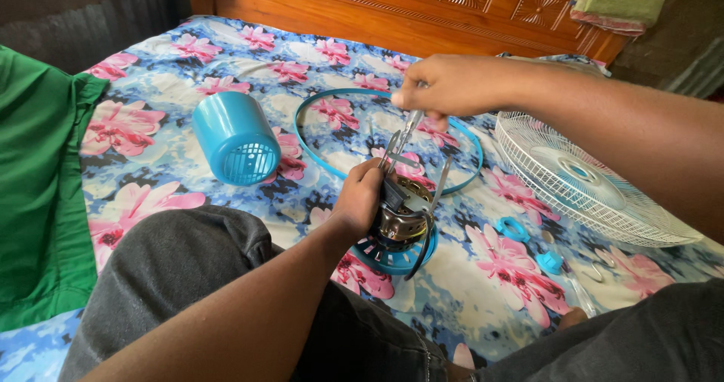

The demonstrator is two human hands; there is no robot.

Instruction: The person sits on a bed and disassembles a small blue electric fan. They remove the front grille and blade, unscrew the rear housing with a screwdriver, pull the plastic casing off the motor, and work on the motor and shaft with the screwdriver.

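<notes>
My left hand (360,199) grips a fan motor (403,217), a metal body with a black part on top, seated in a round blue base plate (392,260). Above it my right hand (445,86) holds a thin metal tool (409,129) that points down at the motor's top. Bent metal brackets stick up from the motor beside the tool tip. A black cable curls down the motor's right side.
On the floral bedsheet lie a blue motor cover (235,138) at left, a blue ring (388,137) behind the motor, a white fan grille (584,180) at right, and small blue parts (549,261). Green cloth (34,193) lies far left; a wooden headboard (422,5) stands behind.
</notes>
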